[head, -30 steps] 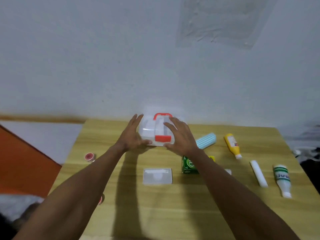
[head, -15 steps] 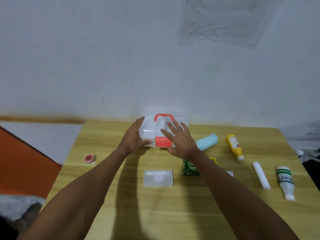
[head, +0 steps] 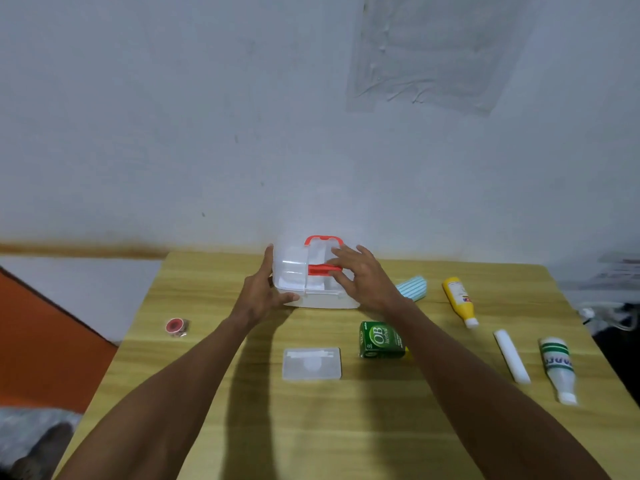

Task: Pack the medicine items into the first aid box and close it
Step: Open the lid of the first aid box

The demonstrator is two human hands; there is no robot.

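Note:
A clear plastic first aid box [head: 298, 275] with a red handle and red latch stands at the table's far edge. My left hand [head: 261, 292] grips its left side. My right hand [head: 363, 278] rests on its front right, fingers spread by the red latch. The lid looks slightly raised at the front. On the table lie a green OB herbal carton [head: 379, 339], a clear flat tray [head: 311, 363], a striped blue pack [head: 414, 287], a yellow bottle [head: 459, 299], a white tube [head: 512, 360], a green-and-white bottle [head: 558, 367] and a red tape roll [head: 176, 326].
The wooden table [head: 242, 427] meets a white wall behind the box. An orange surface [head: 38, 341] lies off the left edge. Cables and clutter sit beyond the right edge.
My right hand slid from the box's front right up onto the lid near the latch. The red latch has flipped upward and the lid's front looks lifted. My left hand keeps its hold.

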